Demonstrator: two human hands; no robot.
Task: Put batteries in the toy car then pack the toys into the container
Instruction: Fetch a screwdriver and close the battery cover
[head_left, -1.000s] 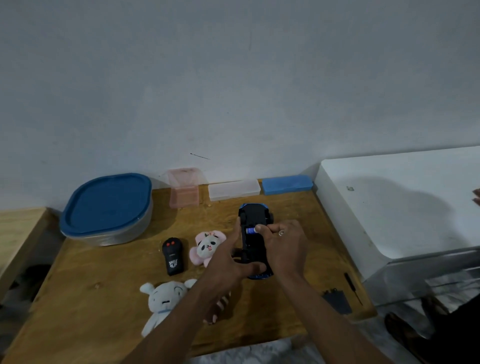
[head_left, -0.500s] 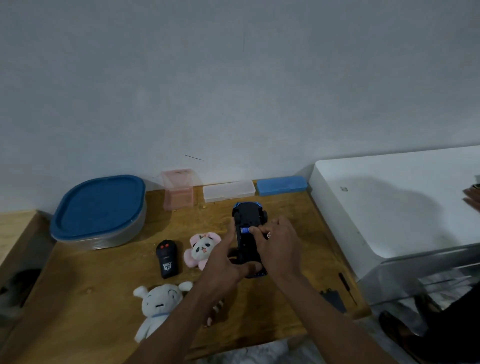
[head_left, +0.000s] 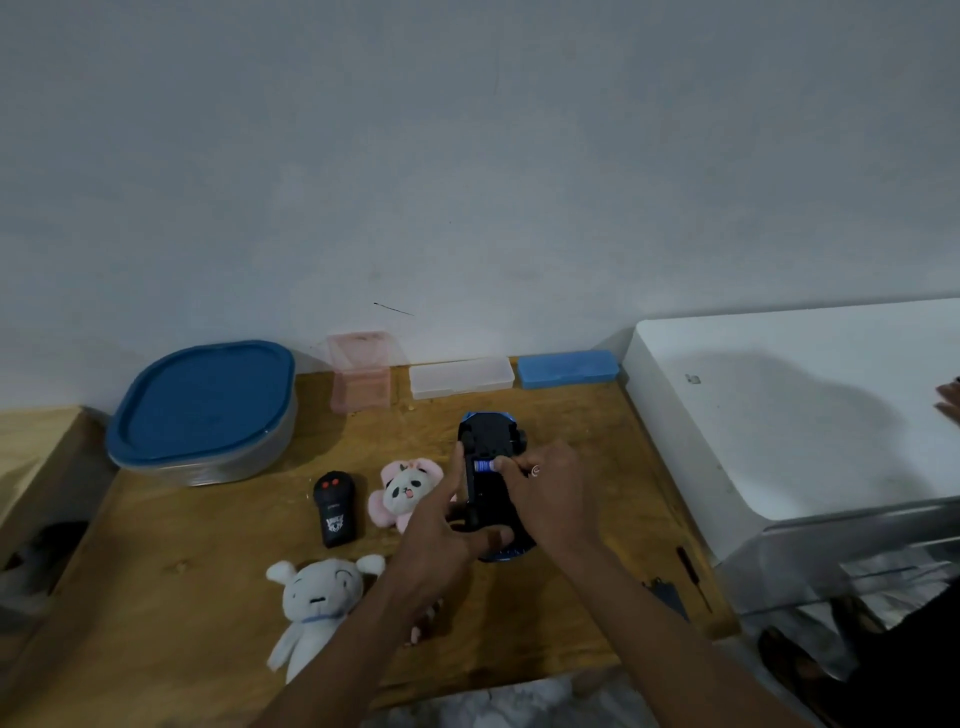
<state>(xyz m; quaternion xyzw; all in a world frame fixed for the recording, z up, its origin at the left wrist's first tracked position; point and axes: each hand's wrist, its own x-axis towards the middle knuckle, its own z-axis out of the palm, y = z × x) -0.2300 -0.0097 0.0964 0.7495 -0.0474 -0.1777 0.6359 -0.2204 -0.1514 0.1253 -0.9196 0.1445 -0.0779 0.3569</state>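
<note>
A blue toy car (head_left: 488, 441) lies upside down on the wooden table (head_left: 208, 561), its black underside facing up. My left hand (head_left: 447, 540) grips the car's near end and left side. My right hand (head_left: 545, 493) rests over the car, its fingertips pressing a blue battery (head_left: 483, 464) in the open compartment. A black remote (head_left: 335, 509) with two red buttons, a pink panda plush (head_left: 402, 491) and a white plush animal (head_left: 317, 597) lie to the left. The container with a blue lid (head_left: 202, 405) stands at the back left.
A pink clear box (head_left: 360, 371), a clear flat case (head_left: 460, 376) and a blue case (head_left: 569, 368) line the wall. A small screwdriver (head_left: 693, 577) and a black cover piece (head_left: 667, 597) lie near the table's right front corner. A white appliance (head_left: 805, 405) stands at right; another person's hand (head_left: 950, 402) touches it.
The view has shifted slightly. My hands stay on the car, the right fingers still working at the battery in the compartment.
</note>
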